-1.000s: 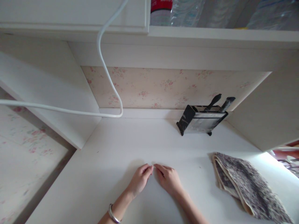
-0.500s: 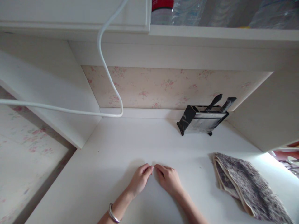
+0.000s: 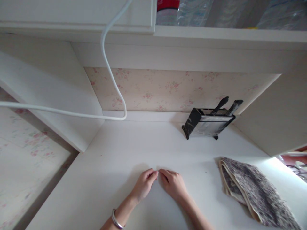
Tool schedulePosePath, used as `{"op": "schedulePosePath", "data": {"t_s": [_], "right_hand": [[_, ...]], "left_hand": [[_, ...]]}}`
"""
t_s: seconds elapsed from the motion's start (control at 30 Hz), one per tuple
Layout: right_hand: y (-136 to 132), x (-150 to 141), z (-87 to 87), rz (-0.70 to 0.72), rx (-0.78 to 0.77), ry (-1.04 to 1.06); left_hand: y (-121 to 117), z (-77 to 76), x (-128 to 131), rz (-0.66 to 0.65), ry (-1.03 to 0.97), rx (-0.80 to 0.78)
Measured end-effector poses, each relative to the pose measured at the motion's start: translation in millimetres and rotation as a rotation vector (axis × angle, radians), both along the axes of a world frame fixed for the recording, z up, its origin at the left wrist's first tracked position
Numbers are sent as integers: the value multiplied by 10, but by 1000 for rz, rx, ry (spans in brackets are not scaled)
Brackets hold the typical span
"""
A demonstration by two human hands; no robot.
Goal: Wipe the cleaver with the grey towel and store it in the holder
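My left hand (image 3: 145, 184) rests on the white countertop (image 3: 134, 140) with its fingers curled in and the thumb laid against the index finger. A silver bangle (image 3: 117, 219) circles that wrist. Close beside it, my right hand (image 3: 173, 183) also lies on the countertop, fingers folded under. The fingertips of the two hands nearly meet; whether they touch, I cannot tell. Nothing shows in either hand, though the palms are turned out of sight. Nearest to my right hand is a folded grey-brown patterned cloth (image 3: 259, 191), lying to its right.
A black-framed knife block (image 3: 208, 124) with dark handles sticking out stands at the back right. A white cable (image 3: 112, 76) hangs in front at the upper left. Overhead runs a white cupboard (image 3: 72, 16), with plastic-wrapped goods (image 3: 194, 12) on the open shelf beside it.
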State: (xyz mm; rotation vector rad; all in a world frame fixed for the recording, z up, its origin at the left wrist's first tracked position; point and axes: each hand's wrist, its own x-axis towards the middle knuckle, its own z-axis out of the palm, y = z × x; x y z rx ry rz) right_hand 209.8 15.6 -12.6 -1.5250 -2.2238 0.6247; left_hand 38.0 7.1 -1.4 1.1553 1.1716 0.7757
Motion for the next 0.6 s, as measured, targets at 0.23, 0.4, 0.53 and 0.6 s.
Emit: {"op": "schedulePosePath", "data": {"t_s": [0.23,0.4,0.53,0.6], "right_hand": [[7,-2,-11,-9,2,-3],[6,-3,-32,-1,5,0],[2,-7,-40,-1,8,-7],[2,-9,-35,-3,7,-10]], "left_hand": [[1,1,-5,-7,4,4],[6,-7,-7,-14,18,9],[3,2,-5,-27,37,17],[1,11,-2,-27,43,13]]}}
